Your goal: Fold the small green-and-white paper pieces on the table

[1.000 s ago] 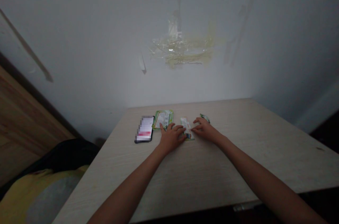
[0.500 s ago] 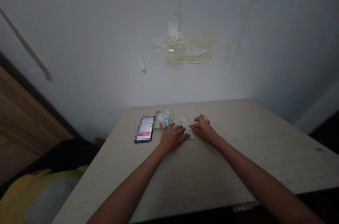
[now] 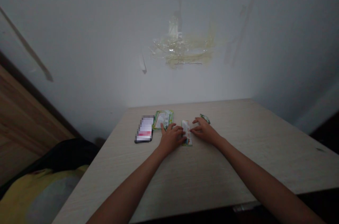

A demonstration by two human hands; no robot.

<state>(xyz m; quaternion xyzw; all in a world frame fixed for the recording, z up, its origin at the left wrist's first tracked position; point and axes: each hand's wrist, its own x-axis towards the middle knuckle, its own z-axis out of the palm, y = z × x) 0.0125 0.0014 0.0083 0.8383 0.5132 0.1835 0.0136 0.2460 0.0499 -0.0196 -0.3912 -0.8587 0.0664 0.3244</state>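
Note:
A narrow, folded-looking strip of printed packaging [image 3: 187,133], white with green, orange and blue, lies on the table between my hands. My left hand [image 3: 171,138] rests with fingers spread, its fingertips on the strip's left edge. From the other side my right hand [image 3: 206,130] reaches in, fingers apart, with its fingertips close to the strip's right edge; whether they touch it I cannot tell. Beyond my left hand lies a flat green and white printed packet [image 3: 163,119], which the left fingertips reach. A small crumpled green piece [image 3: 204,118] sits just past my right hand.
A phone [image 3: 144,129] with a lit, blurred screen lies left of the packet. The pale wooden table [image 3: 238,167] meets a wall [image 3: 106,40] bearing peeling clear tape [image 3: 182,49]. Yellow and black cloth [image 3: 47,178] is heaped beyond the table's left edge.
The strip has turned straighter and slid slightly toward me. My right fingers have shifted a little; the left hand stays nearly in place.

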